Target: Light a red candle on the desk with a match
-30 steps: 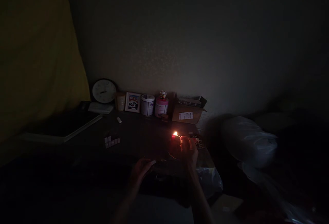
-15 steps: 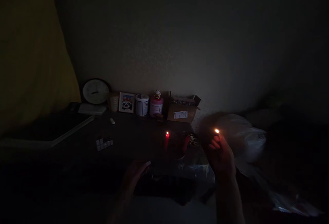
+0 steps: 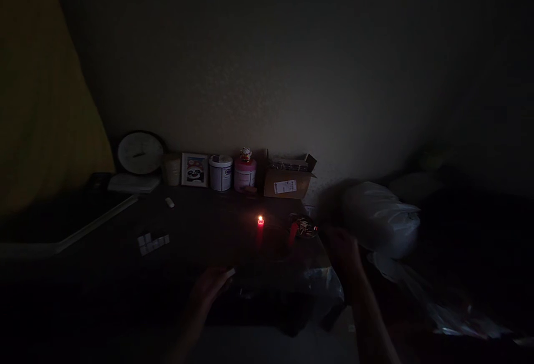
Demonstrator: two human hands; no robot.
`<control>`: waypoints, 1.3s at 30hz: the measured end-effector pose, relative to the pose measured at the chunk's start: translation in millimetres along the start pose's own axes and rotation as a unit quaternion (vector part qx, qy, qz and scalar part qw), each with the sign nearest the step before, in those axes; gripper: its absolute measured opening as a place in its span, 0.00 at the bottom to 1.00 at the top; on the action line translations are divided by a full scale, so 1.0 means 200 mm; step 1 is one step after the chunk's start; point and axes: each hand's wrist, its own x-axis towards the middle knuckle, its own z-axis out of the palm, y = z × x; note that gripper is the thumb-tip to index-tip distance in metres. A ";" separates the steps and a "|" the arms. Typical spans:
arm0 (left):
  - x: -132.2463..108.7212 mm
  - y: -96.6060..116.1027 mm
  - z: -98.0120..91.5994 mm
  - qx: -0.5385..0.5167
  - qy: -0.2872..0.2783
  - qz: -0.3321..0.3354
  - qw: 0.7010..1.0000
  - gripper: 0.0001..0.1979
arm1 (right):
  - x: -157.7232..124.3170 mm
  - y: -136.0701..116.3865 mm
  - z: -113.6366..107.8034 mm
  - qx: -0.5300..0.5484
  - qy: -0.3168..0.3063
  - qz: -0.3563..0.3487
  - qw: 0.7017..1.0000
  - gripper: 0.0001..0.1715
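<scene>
In my right hand (image 3: 342,241), closed at the right of the table, is a burnt match; its tip glows faintly red beside a round dish of matchsticks (image 3: 306,227). My left hand (image 3: 211,285) is closed on a small pale box, seemingly a matchbox (image 3: 231,272), near the table's front edge. A lit red candle (image 3: 260,231) stands upright between the hands. Right of it is a second red candle (image 3: 293,233) without a flame, close to the dish. Darkness hides most of the fingers.
Small white boxes (image 3: 153,244) lie at the left of the table. Along the wall stand a round clock (image 3: 141,152), a panda picture (image 3: 194,171), two tubs (image 3: 221,173) and an open cardboard box (image 3: 287,185). A white plastic bag (image 3: 381,219) bulges at the right.
The match flame has gone out, leaving a red glow. My right hand has moved down and left to the dish. The view has shifted slightly right; my left hand keeps its hold.
</scene>
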 end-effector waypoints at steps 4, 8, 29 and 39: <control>0.01 0.00 0.00 0.006 0.010 -0.009 1.000 0.18 | 0.01 0.09 0.08 -0.057 -0.007 0.058 0.997 0.15; 0.01 0.01 -0.01 0.031 0.005 -0.017 0.999 0.18 | 0.02 0.16 0.17 -0.042 -0.026 0.076 0.996 0.22; 0.07 -0.04 -0.07 0.073 0.015 -0.053 0.996 0.15 | 0.33 0.35 0.60 -0.067 -0.009 0.069 0.995 0.18; 0.05 -0.06 -0.04 0.062 0.010 -0.063 0.996 0.16 | 0.05 0.16 0.27 -0.022 0.030 0.061 0.997 0.26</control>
